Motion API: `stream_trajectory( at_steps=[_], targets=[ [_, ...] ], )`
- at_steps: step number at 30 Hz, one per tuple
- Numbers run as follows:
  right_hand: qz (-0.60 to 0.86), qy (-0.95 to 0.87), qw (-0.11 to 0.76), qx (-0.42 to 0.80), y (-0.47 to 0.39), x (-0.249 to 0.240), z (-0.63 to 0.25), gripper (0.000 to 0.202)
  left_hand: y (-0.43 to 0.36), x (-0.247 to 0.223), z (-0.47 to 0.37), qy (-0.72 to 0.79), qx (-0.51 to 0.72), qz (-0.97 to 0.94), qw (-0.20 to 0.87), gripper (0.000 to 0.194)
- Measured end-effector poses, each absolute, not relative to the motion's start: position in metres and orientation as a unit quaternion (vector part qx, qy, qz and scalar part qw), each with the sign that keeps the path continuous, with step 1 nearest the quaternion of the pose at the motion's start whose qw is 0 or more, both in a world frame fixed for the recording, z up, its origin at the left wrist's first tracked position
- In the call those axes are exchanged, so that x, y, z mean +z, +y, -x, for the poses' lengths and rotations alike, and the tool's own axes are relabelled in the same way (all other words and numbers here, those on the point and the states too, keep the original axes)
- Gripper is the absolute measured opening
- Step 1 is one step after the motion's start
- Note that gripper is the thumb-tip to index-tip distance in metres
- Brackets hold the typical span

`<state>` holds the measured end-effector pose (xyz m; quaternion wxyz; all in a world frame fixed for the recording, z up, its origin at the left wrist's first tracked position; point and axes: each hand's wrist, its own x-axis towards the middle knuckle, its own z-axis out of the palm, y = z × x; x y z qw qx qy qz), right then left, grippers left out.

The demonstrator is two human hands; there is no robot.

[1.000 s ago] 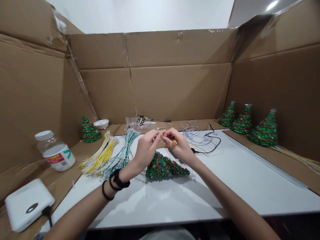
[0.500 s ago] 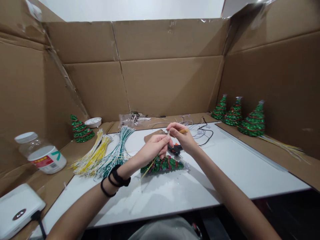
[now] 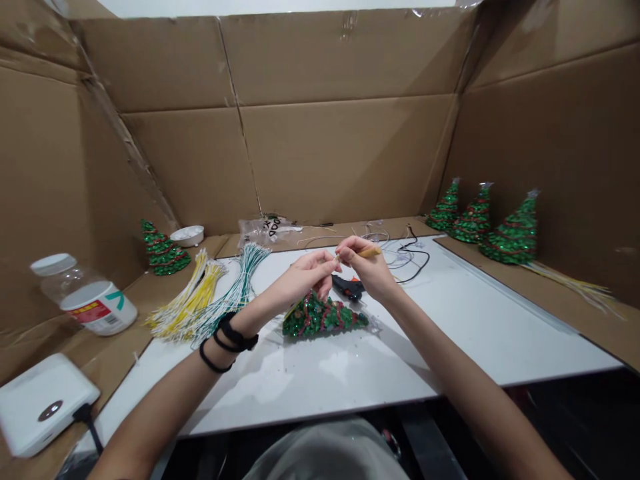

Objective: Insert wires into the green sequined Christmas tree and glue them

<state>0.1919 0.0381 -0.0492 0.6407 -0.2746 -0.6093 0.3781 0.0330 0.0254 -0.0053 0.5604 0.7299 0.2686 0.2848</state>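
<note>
Over the white board (image 3: 320,387), my left hand (image 3: 313,272) and my right hand (image 3: 364,263) meet at their fingertips. The left fingers are pinched on something small and pale, too small to make out. A yellowish-brown stick-like tool (image 3: 369,253) is held in my right hand, its tip at the left fingertips. Just below the hands a green glittery tree (image 3: 325,317) with red garland lies on its side, its star end to the right. Behind it rests a black glue gun (image 3: 349,288), partly hidden by my right hand.
Yellow-white (image 3: 193,303) and green-white wire bundles (image 3: 240,287) lie left of the hands. A small tree (image 3: 163,250), white bowl (image 3: 187,236), jar (image 3: 93,303) and white device (image 3: 47,403) stand further left. Upright trees (image 3: 513,230) line the right side; cardboard walls (image 3: 345,160) surround the board.
The camera view has tilted down slightly. Both hands stay together at the fingertips; the thin yellow strand that hung below my left hand is now mostly out of sight.
</note>
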Motion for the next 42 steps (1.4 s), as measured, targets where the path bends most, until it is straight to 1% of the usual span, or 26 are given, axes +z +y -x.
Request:
stream_trajectory(
  at_steps=[6, 9, 11, 16, 19, 22, 24, 26, 31, 35, 38, 42],
  targets=[
    [0.285, -0.612, 0.636, 0.373, 0.037, -0.051, -0.19, 0.028, 0.028, -0.006, -0.031, 0.276, 0.274, -0.735, 0.555, 0.023],
    [0.295, -0.611, 0.642, 0.359, 0.037, -0.053, -0.187, 0.029, 0.028, -0.006, -0.032, 0.307, 0.277, -0.747, 0.52, 0.024],
    [0.306, -0.609, 0.645, 0.346, 0.037, -0.055, -0.185, 0.029, 0.027, -0.007, -0.033, 0.333, 0.285, -0.772, 0.46, 0.024],
    [0.336, -0.61, 0.657, 0.289, 0.031, -0.055, -0.179, 0.029, 0.024, -0.012, -0.032, 0.365, 0.326, -0.832, 0.261, 0.021],
    [0.328, -0.635, 0.657, 0.241, 0.028, -0.054, -0.176, 0.027, 0.021, -0.01, -0.031, 0.376, 0.321, -0.847, 0.195, 0.02],
    [0.333, -0.653, 0.65, 0.199, 0.027, -0.054, -0.176, 0.026, 0.017, -0.005, -0.03, 0.377, 0.303, -0.859, 0.169, 0.024],
    [0.346, -0.668, 0.639, 0.16, 0.028, -0.055, -0.177, 0.024, 0.015, -0.002, -0.03, 0.377, 0.296, -0.86, 0.174, 0.027],
    [0.354, -0.688, 0.622, 0.118, 0.029, -0.057, -0.179, 0.023, 0.013, -0.002, -0.03, 0.376, 0.287, -0.855, 0.211, 0.025],
    [0.335, -0.733, 0.592, 0.002, 0.036, -0.062, -0.183, 0.024, 0.012, -0.008, -0.031, 0.372, 0.265, -0.804, 0.382, 0.018],
    [0.314, -0.747, 0.579, -0.093, 0.04, -0.066, -0.185, 0.03, 0.008, -0.007, -0.037, 0.38, 0.259, -0.745, 0.483, 0.016],
    [0.307, -0.758, 0.555, -0.152, 0.041, -0.068, -0.187, 0.033, 0.005, -0.006, -0.039, 0.379, 0.262, -0.723, 0.514, 0.015],
    [0.301, -0.769, 0.525, -0.206, 0.042, -0.071, -0.19, 0.031, 0.004, -0.007, -0.039, 0.381, 0.261, -0.73, 0.504, 0.015]
  ],
)
